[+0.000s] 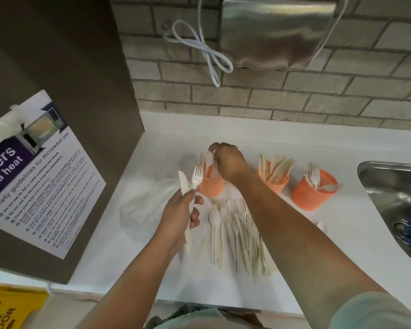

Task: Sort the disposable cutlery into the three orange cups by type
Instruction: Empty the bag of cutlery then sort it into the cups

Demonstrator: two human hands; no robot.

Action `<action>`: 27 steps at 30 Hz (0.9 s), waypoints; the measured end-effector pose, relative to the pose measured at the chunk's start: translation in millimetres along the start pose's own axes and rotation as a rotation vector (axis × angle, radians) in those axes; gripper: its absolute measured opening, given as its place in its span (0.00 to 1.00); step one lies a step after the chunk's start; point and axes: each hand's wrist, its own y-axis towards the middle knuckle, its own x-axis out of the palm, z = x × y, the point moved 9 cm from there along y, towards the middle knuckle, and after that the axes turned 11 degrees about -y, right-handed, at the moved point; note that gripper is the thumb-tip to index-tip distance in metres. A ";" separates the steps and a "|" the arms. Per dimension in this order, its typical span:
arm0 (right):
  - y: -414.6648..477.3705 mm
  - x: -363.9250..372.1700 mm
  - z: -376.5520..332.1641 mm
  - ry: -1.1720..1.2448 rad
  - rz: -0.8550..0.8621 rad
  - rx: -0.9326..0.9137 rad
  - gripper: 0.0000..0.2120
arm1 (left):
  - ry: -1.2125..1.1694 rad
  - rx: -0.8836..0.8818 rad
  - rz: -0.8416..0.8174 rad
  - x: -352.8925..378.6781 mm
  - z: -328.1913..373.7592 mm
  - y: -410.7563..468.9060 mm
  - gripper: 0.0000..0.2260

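On the white counter (294, 148), leftmost, a crumpled clear plastic bag (142, 205), thin and glossy. Next, left hand (183, 214), fingers curled round a white fork (196, 177) and a white knife (182, 184), long axes near upright, heads up, just beside the leftmost cup (210, 187). Above that cup, right hand (226, 162), fingertips pinching a pale spoon (208, 159), bowl up, handle pointing down into the cup; nearer to it than the left. Below, between the forearms, the unsorted pile (235, 233): slim matte beige pieces, long axes toward the body. Further right, middle cup (274, 185) bristling with knives (278, 167), then mesh-walled right cup (306, 198) with forks (312, 174); probably the destinations for the left hand's pair, both beyond the right forearm. Far right, steel sink (389, 186).
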 end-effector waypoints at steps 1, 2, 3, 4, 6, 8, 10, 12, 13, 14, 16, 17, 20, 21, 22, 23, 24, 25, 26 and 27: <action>2.0 -2.2 2.2 0.040 0.013 0.007 0.20 | 0.001 0.002 -0.004 0.4 2.3 0.5 0.10; 3.4 -3.6 4.5 0.091 0.015 0.016 0.20 | 0.004 0.004 -0.007 0.5 3.8 1.4 0.09; 4.6 -3.3 7.0 0.151 0.011 0.024 0.19 | 0.007 0.004 -0.010 0.4 4.9 1.9 0.09; 5.4 -3.3 9.9 0.212 0.012 0.034 0.18 | 0.010 0.004 -0.011 0.1 5.6 2.5 0.10; 7.1 -1.1 19.1 0.308 0.026 0.076 0.15 | 0.015 0.002 -0.011 -0.6 5.9 3.1 0.10; 7.4 -0.9 26.1 0.330 0.061 0.106 0.10 | 0.016 -0.003 -0.014 -1.0 6.0 3.6 0.09; 8.3 -0.6 28.1 0.296 0.083 0.110 0.10 | 0.014 -0.007 -0.020 -0.9 6.8 5.2 0.09; 9.3 1.4 28.3 0.253 0.073 0.123 0.11 | 0.014 -0.012 -0.026 -1.0 8.1 7.3 0.09; 9.4 1.5 27.7 0.246 0.068 0.126 0.10 | 0.013 -0.015 -0.028 -1.2 8.7 8.3 0.09; 9.1 1.3 28.0 0.257 0.066 0.132 0.10 | 0.010 -0.018 -0.029 -1.2 9.1 9.3 0.09; 7.6 0.3 31.6 0.334 0.064 0.161 0.12 | 0.007 -0.023 -0.032 -1.2 9.4 11.6 0.10; 6.7 -0.8 32.8 0.368 0.063 0.166 0.14 | 0.008 -0.024 -0.033 -1.0 9.4 13.5 0.10; 6.5 -3.4 32.6 0.407 0.033 0.117 0.20 | 0.011 -0.027 -0.042 1.3 9.9 20.5 0.09; 6.4 -3.7 32.0 0.411 0.019 0.099 0.22 | 0.008 -0.029 -0.048 2.4 9.8 22.7 0.09; 6.9 -3.8 32.2 0.409 0.008 0.089 0.23 | 0.005 -0.032 -0.052 3.4 9.6 25.3 0.09; 7.5 -3.9 32.8 0.410 0.003 0.090 0.24 | 0.006 -0.035 -0.054 3.7 9.3 27.9 0.09; 8.1 -4.5 33.7 0.409 0.006 0.099 0.23 | 0.012 -0.038 -0.053 4.1 8.8 31.1 0.10; 8.6 -4.6 34.5 0.408 0.014 0.112 0.20 | 0.021 -0.042 -0.052 4.4 8.2 34.3 0.10; 9.4 -4.0 35.4 0.392 0.019 0.123 0.15 | 0.026 -0.045 -0.053 5.4 7.7 37.5 0.10; 10.4 -2.9 34.9 0.356 0.015 0.125 0.11 | 0.028 -0.048 -0.052 6.3 7.5 40.5 0.10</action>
